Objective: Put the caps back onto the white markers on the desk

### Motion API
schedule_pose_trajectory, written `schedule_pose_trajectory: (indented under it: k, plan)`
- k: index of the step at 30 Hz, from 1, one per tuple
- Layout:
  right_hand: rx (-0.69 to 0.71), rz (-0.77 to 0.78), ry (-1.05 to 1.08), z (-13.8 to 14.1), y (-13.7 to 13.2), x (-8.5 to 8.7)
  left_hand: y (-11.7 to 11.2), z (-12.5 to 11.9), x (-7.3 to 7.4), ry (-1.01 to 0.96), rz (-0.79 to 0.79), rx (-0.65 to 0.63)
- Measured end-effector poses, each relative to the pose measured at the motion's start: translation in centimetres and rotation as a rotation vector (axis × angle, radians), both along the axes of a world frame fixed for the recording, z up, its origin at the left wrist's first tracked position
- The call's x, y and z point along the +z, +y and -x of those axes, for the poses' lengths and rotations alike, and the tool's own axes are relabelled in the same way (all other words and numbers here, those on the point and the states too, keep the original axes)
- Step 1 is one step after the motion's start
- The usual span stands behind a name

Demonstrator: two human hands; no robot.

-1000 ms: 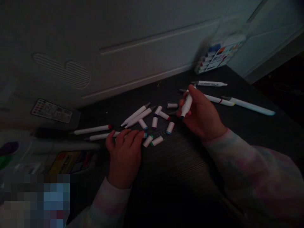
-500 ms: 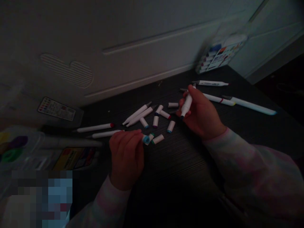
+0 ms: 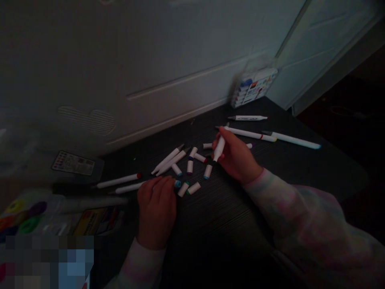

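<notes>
In the head view my left hand (image 3: 157, 210) is closed, its fingertips around a marker cap with a light-blue end (image 3: 178, 184). My right hand (image 3: 237, 158) grips a white marker (image 3: 219, 148), which tilts with its dark tip down to the left. Between the hands lie several loose white marker caps, among them a blue-ended cap (image 3: 207, 171), a purple-ended cap (image 3: 190, 167) and a green-ended cap (image 3: 194, 188). Two uncapped markers (image 3: 170, 160) lie side by side behind my left hand. Another white marker (image 3: 129, 187) reaches partly behind its fingers.
On the dark table (image 3: 228, 224), a red-ended marker (image 3: 118, 181) lies at left and a blue-ended marker (image 3: 296, 140) at right. A marker case (image 3: 255, 88) stands against the pale wall panel (image 3: 180, 52). Clear plastic boxes (image 3: 33, 208) crowd the left side.
The camera view has shifted, so the table things sit lower and the right-side ones farther left. Both hands keep their hold; the cap in my left hand shows less beyond the fingers.
</notes>
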State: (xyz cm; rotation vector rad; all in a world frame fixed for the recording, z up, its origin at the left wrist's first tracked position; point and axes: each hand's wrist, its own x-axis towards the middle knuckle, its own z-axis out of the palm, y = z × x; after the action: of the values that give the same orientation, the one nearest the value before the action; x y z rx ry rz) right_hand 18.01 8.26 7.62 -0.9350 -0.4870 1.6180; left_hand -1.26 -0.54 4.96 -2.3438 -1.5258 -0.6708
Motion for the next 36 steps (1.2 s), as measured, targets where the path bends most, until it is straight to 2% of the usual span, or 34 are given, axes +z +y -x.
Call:
schedule_pose_trajectory:
  k: [8, 16, 20, 27, 36]
  plan:
    - [0.019, -0.026, 0.065, 0.1, -0.3, 0.2, 0.1, -0.1, -0.1, 0.062, 0.082, 0.066]
    - [-0.004, 0.025, 0.049, 0.3, -0.3, 0.3, 0.4, 0.0, 0.6, 0.183, 0.123, 0.113]
    - [0.004, 0.001, 0.061, 0.3, -0.2, 0.1, 1.1, 0.3, 1.3, 0.271, 0.181, 0.092]
    - [0.001, -0.023, 0.063, 0.3, -0.3, 0.1, 2.2, -0.4, 1.9, 0.339, 0.287, -0.041]
    - [-0.002, -0.031, 0.07, 0.2, -0.2, 0.1, 2.8, -0.9, 2.1, 0.309, 0.324, -0.02]
